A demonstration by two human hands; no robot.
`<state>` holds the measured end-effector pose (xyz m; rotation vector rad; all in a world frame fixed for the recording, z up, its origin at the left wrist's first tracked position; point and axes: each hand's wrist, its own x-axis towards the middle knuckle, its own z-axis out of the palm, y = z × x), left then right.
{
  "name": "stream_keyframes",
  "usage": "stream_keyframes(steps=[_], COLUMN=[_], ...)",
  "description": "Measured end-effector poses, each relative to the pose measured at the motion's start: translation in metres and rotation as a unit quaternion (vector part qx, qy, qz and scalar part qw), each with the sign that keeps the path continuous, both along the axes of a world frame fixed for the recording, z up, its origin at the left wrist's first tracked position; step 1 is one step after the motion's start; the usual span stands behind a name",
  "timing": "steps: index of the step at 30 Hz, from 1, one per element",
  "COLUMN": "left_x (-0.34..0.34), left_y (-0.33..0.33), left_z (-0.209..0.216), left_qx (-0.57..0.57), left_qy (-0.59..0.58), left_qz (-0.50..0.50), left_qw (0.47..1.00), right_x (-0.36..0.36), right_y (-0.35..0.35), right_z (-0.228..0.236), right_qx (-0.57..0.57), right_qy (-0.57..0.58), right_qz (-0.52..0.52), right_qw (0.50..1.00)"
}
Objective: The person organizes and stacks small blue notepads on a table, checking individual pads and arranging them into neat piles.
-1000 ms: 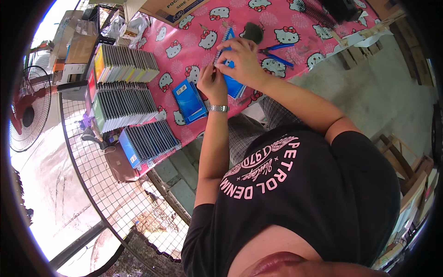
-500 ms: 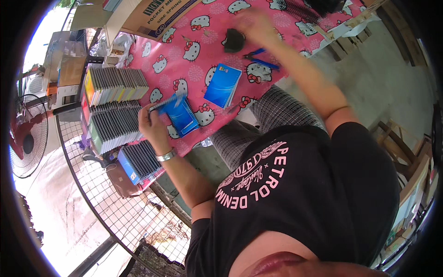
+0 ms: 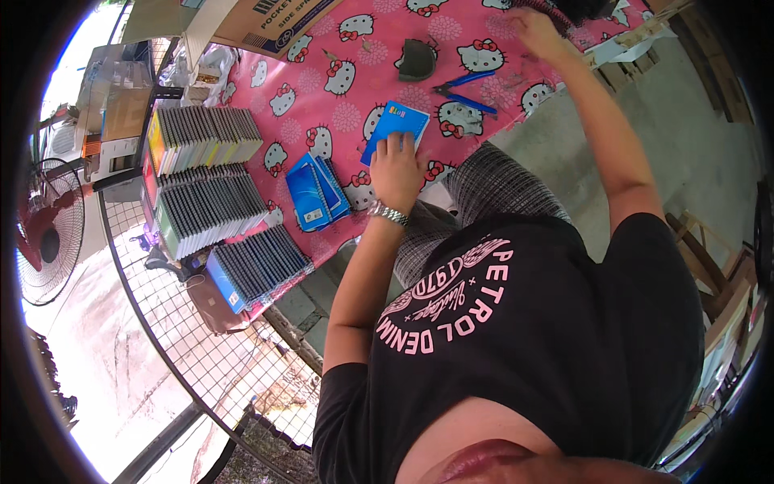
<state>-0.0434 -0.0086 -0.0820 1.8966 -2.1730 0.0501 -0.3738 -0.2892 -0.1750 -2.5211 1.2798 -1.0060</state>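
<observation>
left hand (image 3: 397,173) spread flat on blue notebook (image 3: 397,121); can't tell if right hand (image 3: 536,34) grips black coils (image 3: 556,16); yanking could tangle them

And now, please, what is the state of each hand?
Left hand: open, fingers resting on the blue notebook.
Right hand: near the dark spiral coils; whether its grip is closed cannot be told.

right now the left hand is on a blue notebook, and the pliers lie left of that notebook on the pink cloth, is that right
Not left: the head view shows the pliers lying to the right of the blue notebook on the pink cloth, with the left hand on that notebook.
</observation>
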Motion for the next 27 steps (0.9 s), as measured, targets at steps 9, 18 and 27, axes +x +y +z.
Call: stream_keyframes(steps=[9,18,27], left_x=[0.03,0.029,0.061], left_y=[0.009,0.025,0.017], left_z=[0.004,-0.004,0.033], left_qx=[0.087,0.074,0.105], left_qy=[0.029,-0.006,0.079], left_qz=[-0.009,-0.022,-0.064], left_qw=[0.996,0.997,0.989], right_x=[0.126,0.149,0.167], right_y=[0.128,0.148,0.168], right_z=[0.089,0.086,0.099], right_qx=[0.24,0.214,0.27], right_qy=[-0.077,-0.093,-0.088], right_qz=[0.175,0.222,0.304], right_qw=[0.952,0.947,0.909])
